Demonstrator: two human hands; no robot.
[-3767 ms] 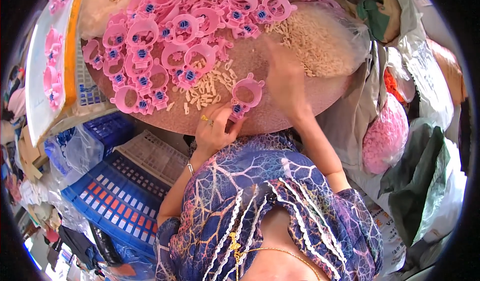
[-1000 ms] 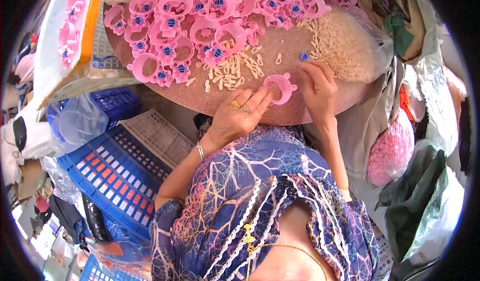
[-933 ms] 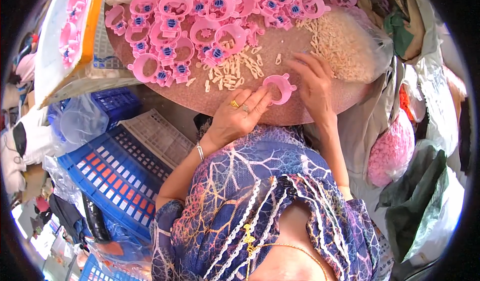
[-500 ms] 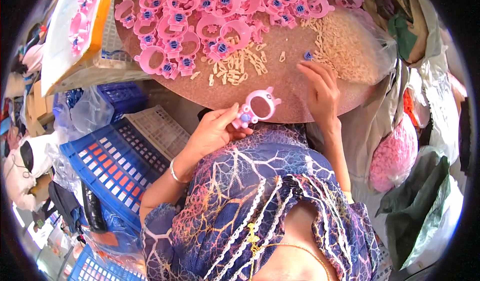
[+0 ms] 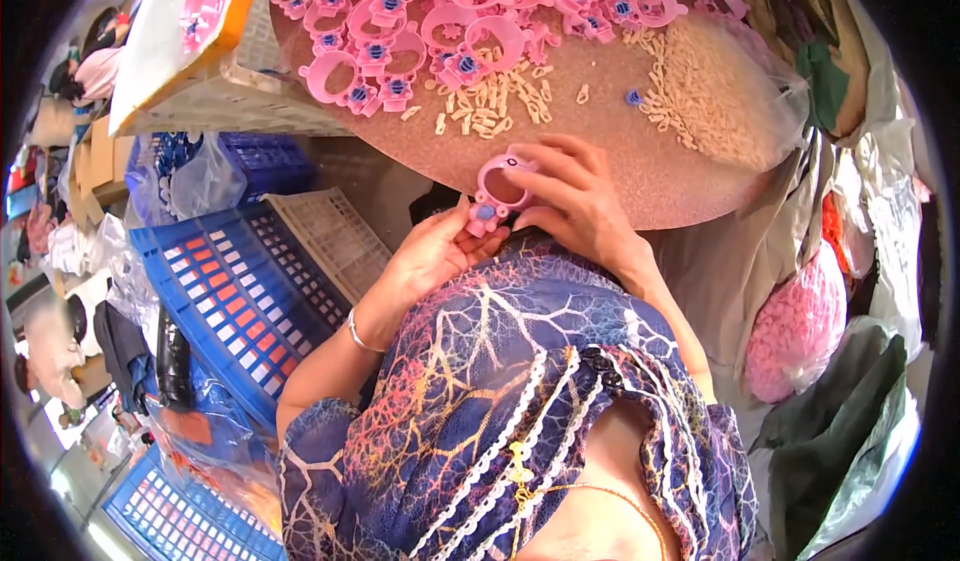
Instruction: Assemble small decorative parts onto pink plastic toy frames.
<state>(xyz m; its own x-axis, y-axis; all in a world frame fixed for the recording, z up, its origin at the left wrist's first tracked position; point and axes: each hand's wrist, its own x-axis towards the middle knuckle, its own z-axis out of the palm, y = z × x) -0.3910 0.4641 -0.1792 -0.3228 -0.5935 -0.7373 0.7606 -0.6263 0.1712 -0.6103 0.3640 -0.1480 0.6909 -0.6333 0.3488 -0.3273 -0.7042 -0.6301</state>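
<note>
My left hand [image 5: 437,248] pinches the lower end of a pink plastic animal-shaped ring piece [image 5: 484,213], a round open frame with small ears and a blue part near its base. My right hand [image 5: 583,199] has come to the other side, its fingers closed on the rim at the eared end. Whether anything small is also between those fingers is hidden. The piece is held over the near edge of the round table [image 5: 600,176]. A small blue part [image 5: 634,97] lies beyond my right hand, beside a heap of cream clip-like pieces [image 5: 705,96].
Many similar pink pieces with blue parts [image 5: 400,36] cover the far side of the table. A smaller scatter of cream pieces [image 5: 490,106] lies before them. Blue crates [image 5: 235,301] stand at left, a white box [image 5: 185,46] at far left. A pink-filled bag [image 5: 797,331] hangs at right.
My right hand has moved from beside the blue part on the table, left and nearer, onto the pink piece. My left hand keeps its hold. The whole view has shifted slightly.
</note>
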